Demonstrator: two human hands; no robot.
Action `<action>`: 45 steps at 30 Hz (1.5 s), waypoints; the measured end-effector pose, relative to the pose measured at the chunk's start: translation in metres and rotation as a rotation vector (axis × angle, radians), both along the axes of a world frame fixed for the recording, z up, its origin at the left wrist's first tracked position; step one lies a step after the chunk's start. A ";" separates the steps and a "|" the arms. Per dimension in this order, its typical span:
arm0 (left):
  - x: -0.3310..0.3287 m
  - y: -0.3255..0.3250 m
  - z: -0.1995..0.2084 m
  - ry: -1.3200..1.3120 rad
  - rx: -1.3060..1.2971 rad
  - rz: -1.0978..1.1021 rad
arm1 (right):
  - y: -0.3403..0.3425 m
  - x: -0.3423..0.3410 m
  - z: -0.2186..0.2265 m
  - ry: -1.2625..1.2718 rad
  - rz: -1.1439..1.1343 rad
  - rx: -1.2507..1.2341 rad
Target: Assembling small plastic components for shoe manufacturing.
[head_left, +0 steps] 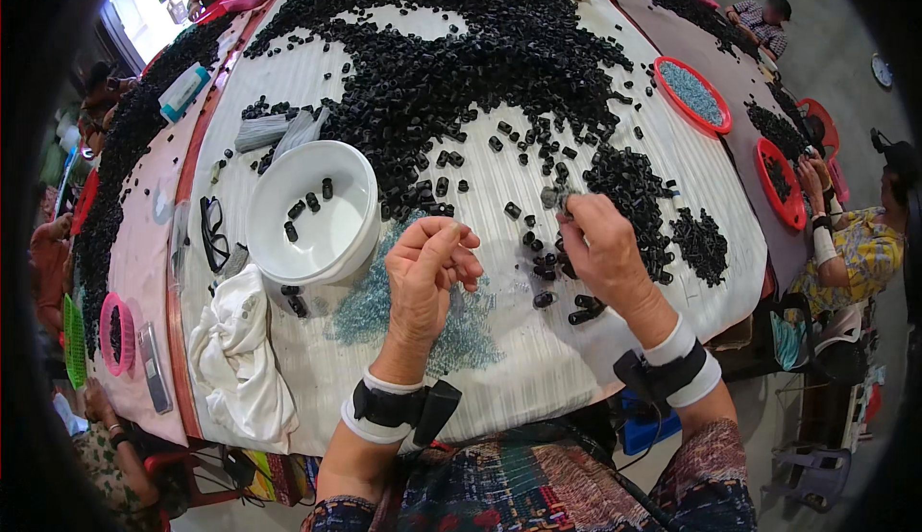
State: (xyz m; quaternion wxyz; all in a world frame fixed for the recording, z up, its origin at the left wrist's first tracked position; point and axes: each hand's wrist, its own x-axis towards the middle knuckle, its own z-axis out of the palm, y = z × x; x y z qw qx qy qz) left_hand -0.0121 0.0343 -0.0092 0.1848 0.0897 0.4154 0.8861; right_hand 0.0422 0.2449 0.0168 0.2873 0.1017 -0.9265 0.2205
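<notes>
My left hand (427, 263) hovers over a spread of small pale-blue pieces (370, 306), its fingers curled and the thumb against the index finger. Whatever it may pinch is too small to make out. To its right, my right hand (603, 244) is closed, with a small dark grey piece (555, 198) at its fingertips. Short black plastic cylinders (544, 299) lie on the cloth beside and below that hand. A white bowl (264, 234) left of my left hand holds several similar black cylinders (297, 209).
A large heap of black cylinders (461, 61) covers the table's far part. Eyeglasses (213, 234) and a white cloth (240, 359) lie at left. Grey bundles (264, 132) lie behind the bowl. A red basket (663, 63) of pale-blue pieces stands far right. Other people sit around the tables.
</notes>
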 end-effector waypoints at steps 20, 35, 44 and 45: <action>0.004 0.004 0.006 -0.117 -0.206 -0.278 | -0.028 -0.001 0.007 -0.409 0.181 -0.797; -0.005 -0.003 0.001 -0.175 -0.011 -0.235 | -0.031 0.026 0.004 -0.171 0.186 -0.097; -0.004 -0.001 0.001 -0.190 0.014 -0.194 | -0.045 0.028 -0.023 -0.143 0.096 0.197; -0.004 -0.001 0.002 -0.189 0.003 -0.196 | -0.043 0.028 -0.020 -0.138 0.101 0.200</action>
